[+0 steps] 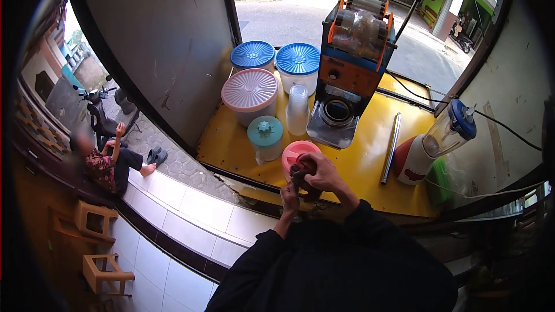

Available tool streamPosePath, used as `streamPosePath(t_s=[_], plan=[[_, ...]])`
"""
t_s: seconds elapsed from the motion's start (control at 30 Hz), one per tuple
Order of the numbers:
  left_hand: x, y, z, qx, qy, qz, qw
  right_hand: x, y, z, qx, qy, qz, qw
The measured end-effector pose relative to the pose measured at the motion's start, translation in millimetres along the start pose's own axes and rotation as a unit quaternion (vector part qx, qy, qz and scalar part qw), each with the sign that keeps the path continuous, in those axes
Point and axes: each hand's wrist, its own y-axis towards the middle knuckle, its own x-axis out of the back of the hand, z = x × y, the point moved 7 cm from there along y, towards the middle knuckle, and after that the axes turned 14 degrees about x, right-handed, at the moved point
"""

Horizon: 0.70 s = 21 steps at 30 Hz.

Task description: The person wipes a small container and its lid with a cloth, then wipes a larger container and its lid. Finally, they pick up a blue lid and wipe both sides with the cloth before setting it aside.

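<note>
Both my hands are close together at the front of the yellow counter. My left hand (289, 197) is closed on the lower left part of a dark brown cloth-like item (311, 188). From the right, my right hand (325, 174) grips the same item, with something reddish under its fingers. Just behind them stands a pink container (300, 149), partly covered by my hands. A green-lidded jar (265, 132) is to its left. Farther back are a stack of clear cups (298, 110) and a cup sealing machine (352, 75).
Tubs with a pink lid (250, 89) and blue lids (298, 58) stand at the back left. A metal tube (391, 149) and a blender (430, 144) are on the right, with cables nearby. A person (110, 162) sits at the left, near plastic stools (107, 271).
</note>
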Motion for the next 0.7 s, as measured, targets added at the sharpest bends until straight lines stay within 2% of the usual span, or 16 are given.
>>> streamPosePath(t_s=[0.03,0.07,0.1,0.13,0.2,0.27,0.33,0.43,0.47,0.53,0.63,0.67,0.7], plan=[[-1,0,-5,0.01,0.031,-0.01,0.999,8,-3,0,0.009,0.051,-0.005,0.999],[-1,-1,-10,0.02,0.061,-0.018,0.998,17,-6,1,0.011,0.048,-0.003,0.999],[-1,-3,-20,0.046,0.116,-0.03,0.992,24,-10,5,0.006,0.137,0.002,0.991],[-1,-2,-24,0.045,0.113,-0.03,0.992,30,-14,13,0.002,0.226,0.006,0.974],[9,-5,-38,0.006,0.066,-0.09,0.994,41,-18,23,0.014,0.251,0.031,0.967],[4,-11,-57,0.021,0.065,-0.071,0.995,43,-23,21,0.002,0.361,0.008,0.933],[3,-9,-60,0.025,0.055,-0.069,0.996,41,-27,19,-0.024,0.331,0.008,0.943],[1,-9,-59,0.011,0.127,-0.087,0.988,50,-28,21,0.015,0.064,-0.011,0.998],[2,-9,-59,0.011,0.126,-0.088,0.988,52,-29,24,0.015,0.064,-0.01,0.998],[3,-9,-56,0.008,0.145,-0.09,0.985,61,-32,27,0.024,-0.114,-0.002,0.993],[7,-5,-45,0.049,0.151,-0.072,0.985,70,-34,18,0.017,-0.186,-0.01,0.982],[9,-4,-43,0.048,0.15,-0.073,0.985,70,-34,17,0.018,-0.187,-0.009,0.982],[7,-3,-34,0.09,0.164,-0.03,0.982,72,-34,15,-0.001,-0.136,-0.039,0.99]])
